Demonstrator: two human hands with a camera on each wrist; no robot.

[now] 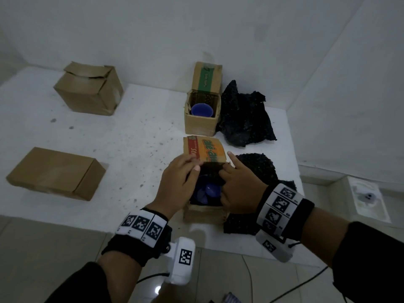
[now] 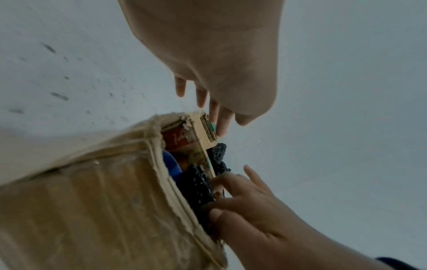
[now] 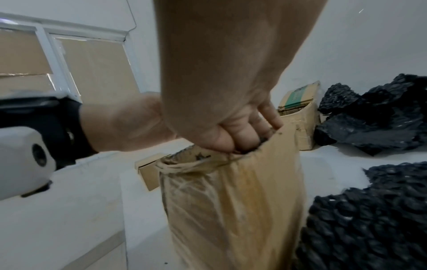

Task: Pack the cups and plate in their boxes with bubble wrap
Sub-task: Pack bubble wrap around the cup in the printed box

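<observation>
A small cardboard box (image 1: 204, 214) stands at the counter's front edge with its printed flap (image 1: 205, 152) up. Inside it lie a blue cup (image 1: 211, 191) and black bubble wrap (image 2: 196, 184). My left hand (image 1: 190, 162) hovers over the box's left side, its straight fingers (image 2: 219, 122) against the flap. My right hand (image 1: 223, 171) reaches in from the right; thumb and curled fingers (image 3: 242, 138) pinch the bubble wrap at the rim while the index finger points outward. Farther back, a second open box (image 1: 202, 122) holds another blue cup (image 1: 201, 110). No plate shows.
Loose black bubble wrap lies right of the far box (image 1: 244, 119) and beside the near box (image 1: 259, 169). Two shut cardboard boxes sit on the left, a tall one (image 1: 89, 90) and a flat one (image 1: 56, 173). The white counter (image 1: 131, 138) meets walls behind and to the right.
</observation>
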